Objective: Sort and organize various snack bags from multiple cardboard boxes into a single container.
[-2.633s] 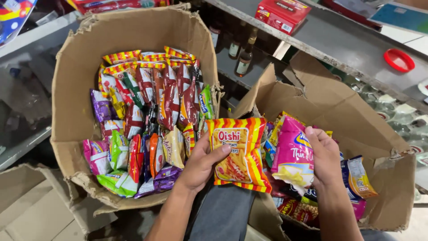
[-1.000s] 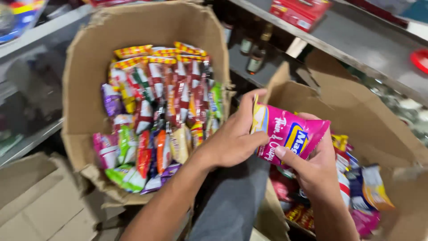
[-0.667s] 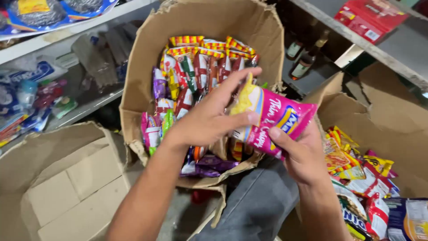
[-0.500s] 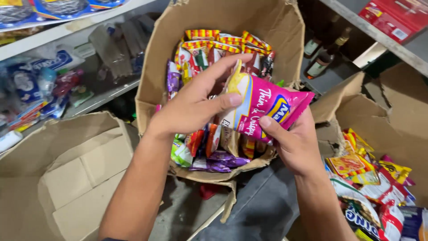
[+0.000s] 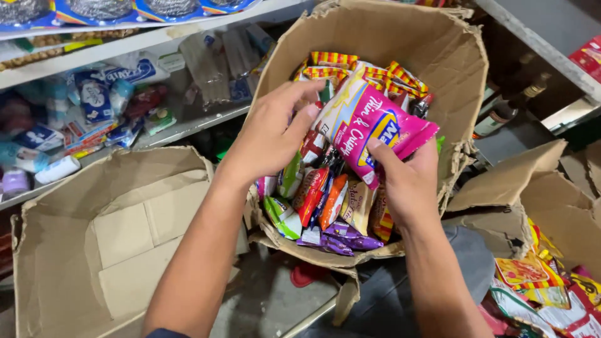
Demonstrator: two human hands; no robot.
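Pink snack packet (image 5: 369,128), just one, sits over the packed cardboard box (image 5: 369,31), pinched by both hands: left hand (image 5: 272,134) grip on its top, right hand (image 5: 407,175) grip on its lower edge. Three boxes around: this one, an empty box (image 5: 113,219), and another box (image 5: 551,200).

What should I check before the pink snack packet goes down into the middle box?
1. Left hand on pink packet: ok, fingers on its upper left edge.
2. Right hand on it: ok, pinching the lower edge.
3. Packet over the middle box: ok.
4. Free slot among the upright snack packets: cannot tell, hands cover it.
5. Packet undamaged: cannot tell.
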